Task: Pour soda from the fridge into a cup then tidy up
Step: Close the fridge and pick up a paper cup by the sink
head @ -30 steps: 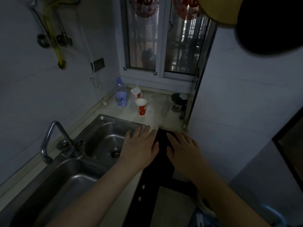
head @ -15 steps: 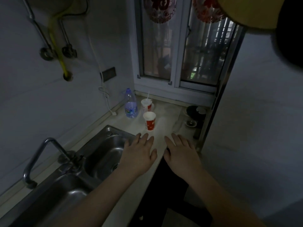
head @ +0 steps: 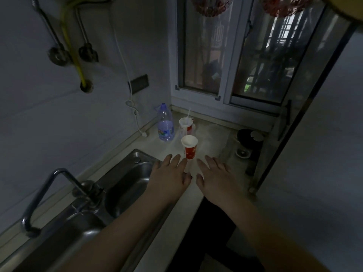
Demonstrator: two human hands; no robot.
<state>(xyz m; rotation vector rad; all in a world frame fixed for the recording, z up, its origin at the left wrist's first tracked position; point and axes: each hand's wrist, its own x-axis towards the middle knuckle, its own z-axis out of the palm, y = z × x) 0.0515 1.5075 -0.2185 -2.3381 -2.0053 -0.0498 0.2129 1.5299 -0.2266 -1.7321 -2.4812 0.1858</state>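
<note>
Hands: our left hand (head: pixel 170 178) and right hand (head: pixel 215 177) flat, fingers spread, holding nothing.
Cup (head: pixel 189 146): just beyond our fingertips.
Risk: a careless reach tips it over.

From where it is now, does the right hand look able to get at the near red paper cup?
Probably yes. The right hand lies flat and open on the counter, just short of the red paper cup. Nothing stands between them, and the left hand stays on the cup's other side.

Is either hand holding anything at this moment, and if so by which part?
Nothing is held. The left hand and right hand are both open, fingers straight, just short of the red paper cup.
</note>
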